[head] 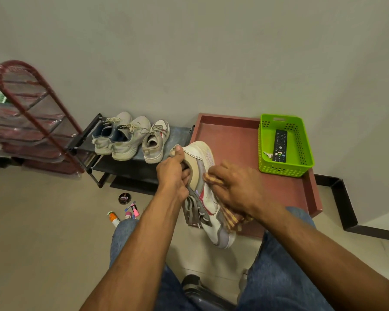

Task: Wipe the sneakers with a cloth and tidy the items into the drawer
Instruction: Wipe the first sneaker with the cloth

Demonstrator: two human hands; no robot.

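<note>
— Three sneakers (130, 136) sit in a row on the low black rack (112, 153), which we see left of the reddish-brown drawer (238, 140). What is larger than those?

— We start with the drawer itself: it lies open on the floor against the wall. Far left of it, beyond the black rack, stands a red metal shelf (29, 113). Inside the drawer, in its far right corner, we see a green basket (285, 169) with a black remote (280, 145) lying in it.

— And the sneaker being cleaned?

— We hold a white sneaker (208, 198) with red and grey trim over the drawer's near left edge, heel away from us, toe pointing down toward our knees. Our left hand (172, 173) grips it at the collar, thumb on the heel tab, fingers curled inside the opening. Our right hand (236, 187) is closed around a striped brown-and-yellow cloth (231, 218), pressing it on the sneaker's side.

— Smaller things?

— On the floor left of the drawer, in front of the rack, we see a round black polish tin (124, 198), then a few small pink items (133, 211) and a white tube with an orange band (113, 218), just beside our left knee.
</note>
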